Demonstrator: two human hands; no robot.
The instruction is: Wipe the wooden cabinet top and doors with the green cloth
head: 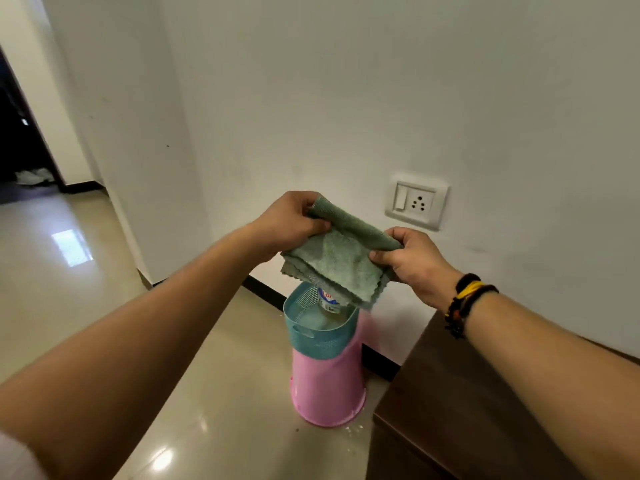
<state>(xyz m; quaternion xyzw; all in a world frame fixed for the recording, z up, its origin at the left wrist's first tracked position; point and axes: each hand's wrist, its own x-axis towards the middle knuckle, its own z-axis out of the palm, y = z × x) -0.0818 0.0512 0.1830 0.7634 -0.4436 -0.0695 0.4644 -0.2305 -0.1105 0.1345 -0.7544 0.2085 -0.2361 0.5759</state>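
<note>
I hold the green cloth (341, 258) folded in the air in front of the white wall. My left hand (289, 221) pinches its upper left corner and my right hand (414, 259) grips its right edge. The cloth hangs above a teal basket (320, 336). The dark wooden cabinet (446, 396) shows at the lower right, below my right forearm; only part of its top and left side is visible.
The teal basket holds a bottle (329, 301) and sits on an upturned pink bucket (327, 386) on the glossy tile floor, left of the cabinet. A wall socket (415, 204) is behind my hands. A dark doorway (20, 147) opens at far left.
</note>
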